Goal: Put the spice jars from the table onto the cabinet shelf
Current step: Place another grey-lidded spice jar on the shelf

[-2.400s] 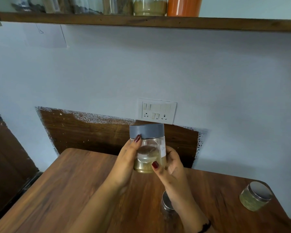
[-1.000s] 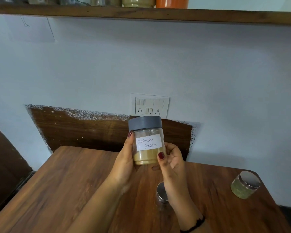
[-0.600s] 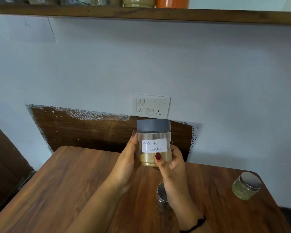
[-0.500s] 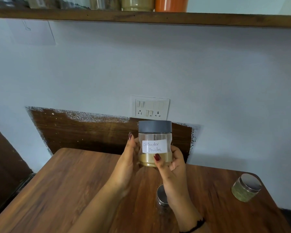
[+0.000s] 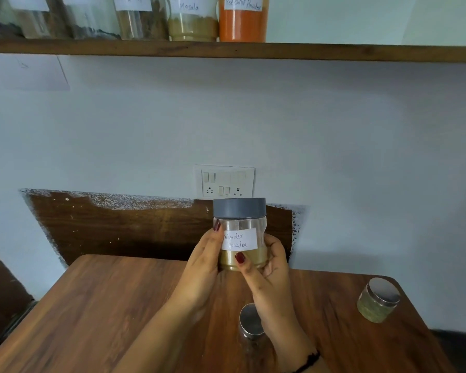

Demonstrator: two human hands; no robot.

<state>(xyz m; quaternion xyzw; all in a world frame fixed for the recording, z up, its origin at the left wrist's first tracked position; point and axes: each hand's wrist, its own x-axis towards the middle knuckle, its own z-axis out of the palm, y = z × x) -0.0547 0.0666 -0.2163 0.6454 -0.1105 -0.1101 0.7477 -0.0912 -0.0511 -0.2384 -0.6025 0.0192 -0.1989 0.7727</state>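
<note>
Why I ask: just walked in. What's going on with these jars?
A person holds the coriander jar up over the table, left hand and right hand on its sides, label toward the camera. Two more stand on the table: a small jar by the right wrist and a green jar near the right edge. The shelf above carries several jars.

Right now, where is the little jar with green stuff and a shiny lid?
In the head view, the small green-filled glass jar with a silver lid sits on the brown wooden table near its far right corner, right of the right hand.
</note>
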